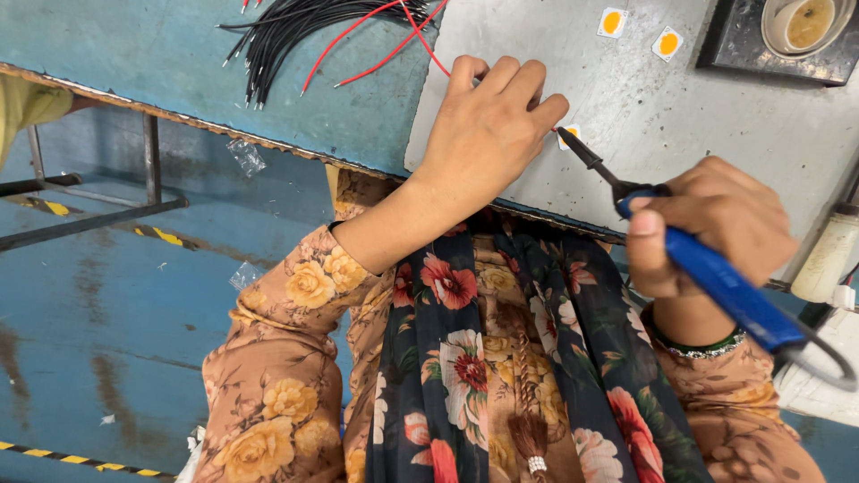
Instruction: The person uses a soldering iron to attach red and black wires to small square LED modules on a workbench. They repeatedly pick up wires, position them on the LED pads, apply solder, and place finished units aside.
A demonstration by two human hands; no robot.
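While the left hand presses down on the grey plate, its fingers lie curled and close together over a red wire, pinning it at a small square chip that peeks out just beside the fingertips. The right hand is closed in a full grip round the blue handle of the iron, with the tip touching or nearly touching the chip; which one cannot be told. Two more chips lie further up the plate, well apart from the hands. A wire bundle lies left of the plate, and a pot sits at its far right corner. Judgement: a good joint needs the wire held dead still, the tip on pad and wire together, and fingertips kept clear of the hot end.
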